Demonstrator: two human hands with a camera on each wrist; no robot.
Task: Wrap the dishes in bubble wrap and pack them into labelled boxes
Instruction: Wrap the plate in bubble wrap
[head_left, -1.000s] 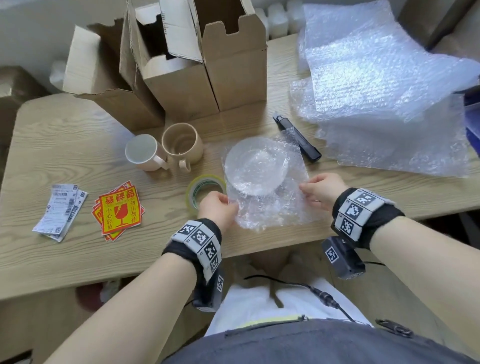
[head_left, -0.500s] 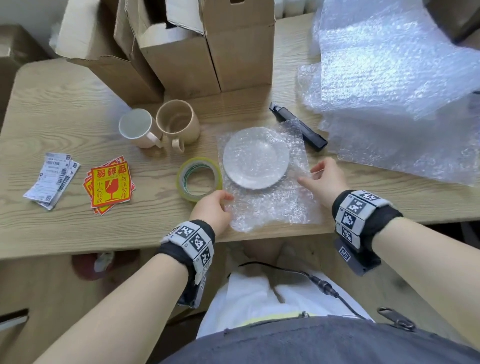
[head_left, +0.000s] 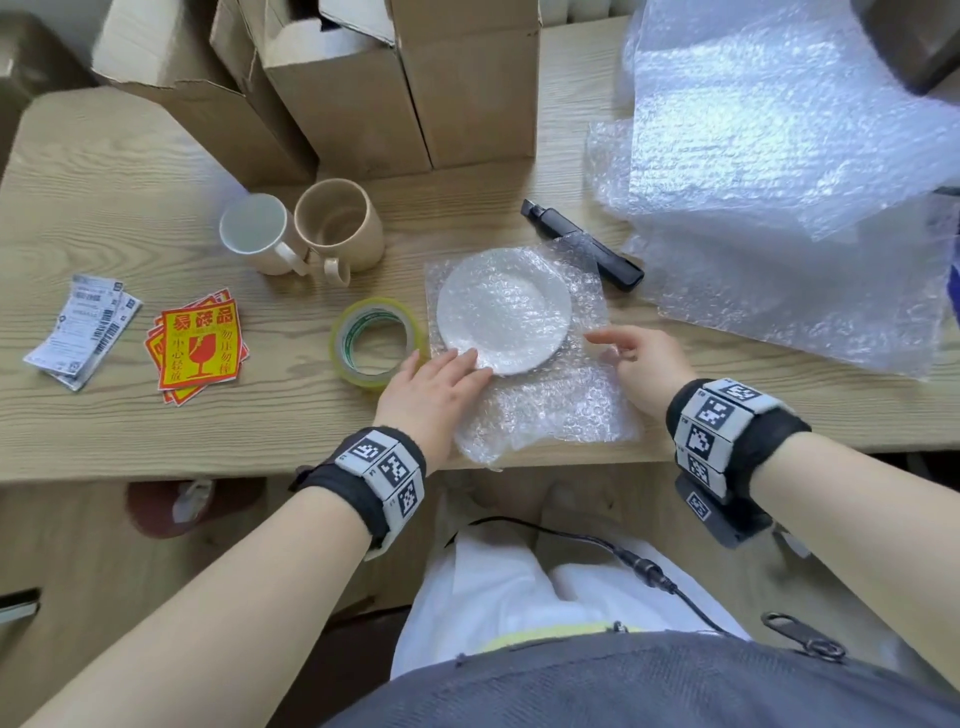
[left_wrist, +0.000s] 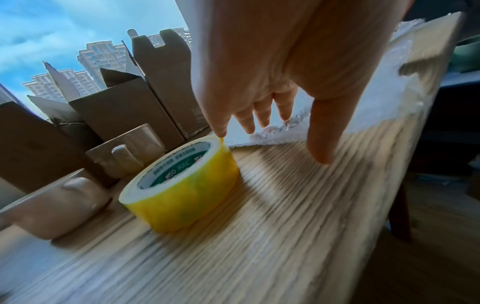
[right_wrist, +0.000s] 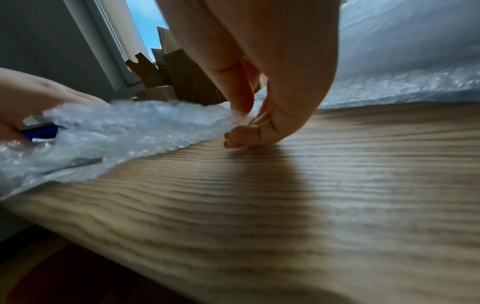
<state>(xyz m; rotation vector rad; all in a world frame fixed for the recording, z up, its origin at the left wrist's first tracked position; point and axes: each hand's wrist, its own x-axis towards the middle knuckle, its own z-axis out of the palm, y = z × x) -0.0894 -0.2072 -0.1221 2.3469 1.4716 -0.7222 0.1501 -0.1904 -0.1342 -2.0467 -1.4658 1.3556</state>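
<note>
Partly under bubble wrap (head_left: 545, 410), plate (head_left: 501, 312).

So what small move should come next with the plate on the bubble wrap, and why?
Probably fold the near edge of the small clear bubble wrap sheet over the round white plate: the plate lies uncovered, the right hand already pinches the sheet, the left hand lies flat.

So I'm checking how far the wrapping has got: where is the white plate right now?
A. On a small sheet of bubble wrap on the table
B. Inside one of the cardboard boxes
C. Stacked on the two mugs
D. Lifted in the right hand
A: the plate lies on a small sheet of bubble wrap on the table, between both hands.
</note>
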